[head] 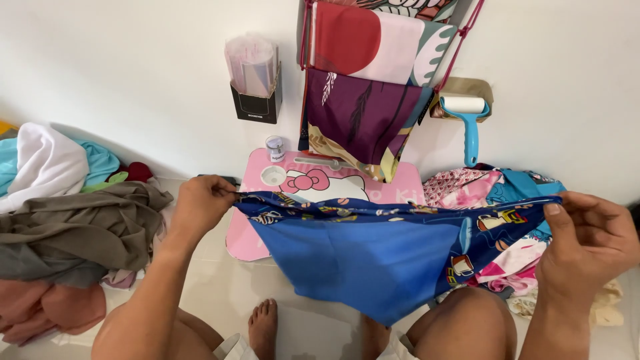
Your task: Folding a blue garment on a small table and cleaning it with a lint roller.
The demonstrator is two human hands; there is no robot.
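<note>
A blue printed cloth (373, 257) hangs stretched between both hands, its lower part drooping to a point above my knees. My left hand (200, 203) pinches the cloth's left corner. My right hand (587, 243) pinches the right corner at about the same height. The cloth's top edge shows a darker patterned band with small cartoon prints. Behind it lies a pink lap table (400, 180) with a cartoon cat face, partly hidden by the cloth.
A heap of grey, white, teal and pink clothes (67, 227) lies at the left. Patterned fabrics (493, 190) pile at the right. Folded cloths hang on a wall rack (373, 87). A blue lint roller (470, 120) and a black holder (255, 100) are on the wall. My bare foot (263, 327) rests on the tile floor.
</note>
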